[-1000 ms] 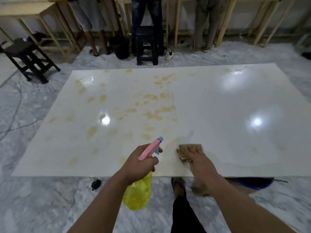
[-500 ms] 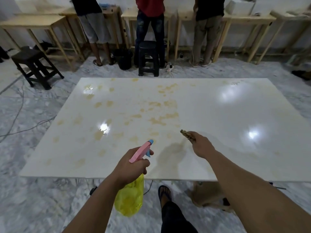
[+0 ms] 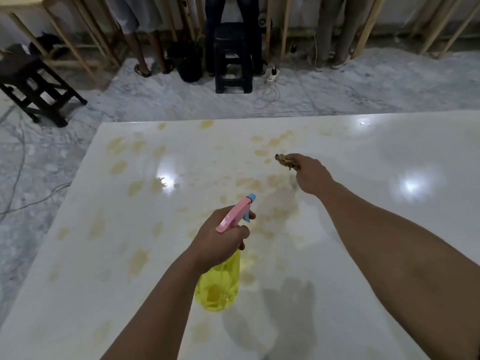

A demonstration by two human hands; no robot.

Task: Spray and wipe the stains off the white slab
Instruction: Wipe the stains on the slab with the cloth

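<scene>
A large glossy white slab lies flat and fills most of the view. Yellowish-brown stains dot its left and middle parts. My left hand grips a spray bottle with a yellow body and a pink and blue head, held over the slab's middle with the nozzle pointing away from me. My right hand is stretched farther out above the stains, closed around a bunched brown cloth that is lifted off the surface.
Beyond the slab's far edge, three people's legs stand at wooden tables. A black plastic stool, a dark bucket and a power strip with cables sit on the marble floor. A dark wooden stool stands far left.
My right hand lifted the cloth off the slab near its front edge and reached farther out over the stains. The bottle came forward over the slab, and the view moved closer.
</scene>
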